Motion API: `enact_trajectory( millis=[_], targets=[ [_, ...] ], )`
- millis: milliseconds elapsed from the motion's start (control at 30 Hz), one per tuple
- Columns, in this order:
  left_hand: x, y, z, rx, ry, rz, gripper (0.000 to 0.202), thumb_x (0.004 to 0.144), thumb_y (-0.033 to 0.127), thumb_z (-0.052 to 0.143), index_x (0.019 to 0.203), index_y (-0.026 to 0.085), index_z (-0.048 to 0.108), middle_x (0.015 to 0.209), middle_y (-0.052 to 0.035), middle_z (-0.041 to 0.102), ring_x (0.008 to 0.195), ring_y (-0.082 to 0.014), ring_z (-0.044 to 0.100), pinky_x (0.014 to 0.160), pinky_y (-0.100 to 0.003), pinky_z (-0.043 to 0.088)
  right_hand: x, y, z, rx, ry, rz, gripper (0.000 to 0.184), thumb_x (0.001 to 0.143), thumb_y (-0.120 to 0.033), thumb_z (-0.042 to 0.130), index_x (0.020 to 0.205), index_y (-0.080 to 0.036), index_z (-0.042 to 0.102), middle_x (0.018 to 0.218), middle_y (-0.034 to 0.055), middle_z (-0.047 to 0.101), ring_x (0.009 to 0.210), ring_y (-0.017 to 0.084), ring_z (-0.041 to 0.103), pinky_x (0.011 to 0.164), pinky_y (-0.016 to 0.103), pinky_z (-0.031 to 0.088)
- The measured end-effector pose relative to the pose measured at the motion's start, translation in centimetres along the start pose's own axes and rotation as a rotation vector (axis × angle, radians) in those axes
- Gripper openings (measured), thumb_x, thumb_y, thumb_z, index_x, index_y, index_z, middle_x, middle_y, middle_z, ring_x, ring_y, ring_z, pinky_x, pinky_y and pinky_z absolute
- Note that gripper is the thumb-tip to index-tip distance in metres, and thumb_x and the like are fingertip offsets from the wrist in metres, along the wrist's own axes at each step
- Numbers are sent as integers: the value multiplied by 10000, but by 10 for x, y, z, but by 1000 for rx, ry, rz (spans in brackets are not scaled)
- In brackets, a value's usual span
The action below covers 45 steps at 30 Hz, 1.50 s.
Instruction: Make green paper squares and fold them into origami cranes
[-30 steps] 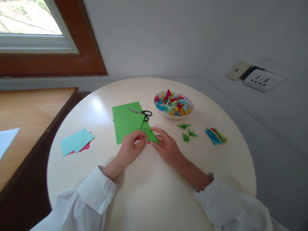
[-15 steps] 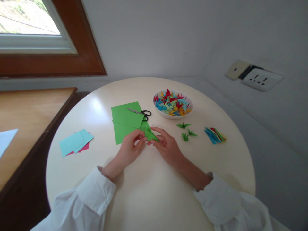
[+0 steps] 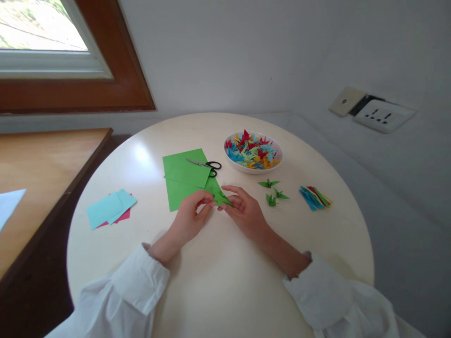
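Between my two hands is a small folded piece of green paper, held just above the white round table near the lower right corner of the green sheets. My left hand pinches its left end between thumb and forefinger. The thumb and fingers of my right hand close on its right end, with the forefinger bent over the top. Fingertips hide part of the folds. Scissors with black handles lie on the green paper sheets beyond my hands. To the right rest three green paper cranes.
A white bowl full of colourful paper cranes stands at the back. Paper strips lie at the right, light blue and pink sheets at the left. The round table's edge curves around; a wooden table adjoins the left side.
The top of the folded green paper has come down, so it looks lower and more spread between my fingers. My hands have hardly moved.
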<state>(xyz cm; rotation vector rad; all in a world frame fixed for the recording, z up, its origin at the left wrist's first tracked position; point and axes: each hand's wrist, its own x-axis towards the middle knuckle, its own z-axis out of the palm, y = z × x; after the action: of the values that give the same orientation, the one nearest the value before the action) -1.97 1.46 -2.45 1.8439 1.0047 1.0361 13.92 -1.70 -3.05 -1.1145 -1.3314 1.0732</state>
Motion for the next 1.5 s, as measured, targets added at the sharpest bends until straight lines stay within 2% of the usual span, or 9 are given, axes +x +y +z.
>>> enact_trajectory(
  millis=[233, 500, 767, 933, 1100, 1500],
  targets=[
    [0, 0, 0, -16, 11, -7, 106, 783, 202, 547, 685, 174, 517, 650, -1, 537, 623, -117, 481, 591, -230, 389, 0, -5, 0, 18, 25, 55, 345, 737, -299, 639, 1054, -196, 552, 677, 6, 682, 663, 166, 664, 621, 273, 483],
    [0, 5, -1, -64, 17, -44, 130, 764, 228, 574, 664, 170, 516, 615, 14, 506, 583, -107, 452, 569, -227, 377, 0, -6, 0, 37, 18, 83, 329, 736, -282, 629, 1046, -192, 563, 666, 3, 690, 668, 172, 680, 635, 275, 483],
    [4, 9, -1, -239, 12, -192, 192, 718, 330, 658, 709, 149, 597, 647, -16, 588, 601, -124, 516, 562, -238, 400, 2, -7, -1, 66, 23, 99, 332, 733, -295, 632, 1037, -185, 558, 681, 9, 707, 658, 173, 691, 607, 266, 489],
    [4, 9, 1, -336, 23, -237, 171, 650, 273, 716, 715, 156, 609, 636, -2, 596, 595, -119, 537, 560, -230, 410, 2, -7, -1, 77, 27, 106, 348, 726, -324, 641, 1034, -186, 556, 669, 11, 708, 657, 180, 692, 608, 276, 497],
    [5, 9, 1, -332, 47, -256, 148, 631, 239, 716, 666, 152, 602, 583, 13, 581, 548, -101, 516, 529, -217, 394, 2, -7, 0, 89, 32, 111, 364, 715, -302, 657, 1044, -188, 550, 695, 15, 716, 674, 179, 694, 646, 286, 510],
    [5, 13, 0, -406, 51, -287, 190, 593, 265, 753, 592, 156, 597, 552, 11, 611, 512, -95, 526, 484, -206, 392, 1, -10, 0, 83, 37, 97, 362, 716, -307, 654, 1036, -185, 536, 679, 15, 714, 667, 180, 693, 644, 287, 511]
  ],
)
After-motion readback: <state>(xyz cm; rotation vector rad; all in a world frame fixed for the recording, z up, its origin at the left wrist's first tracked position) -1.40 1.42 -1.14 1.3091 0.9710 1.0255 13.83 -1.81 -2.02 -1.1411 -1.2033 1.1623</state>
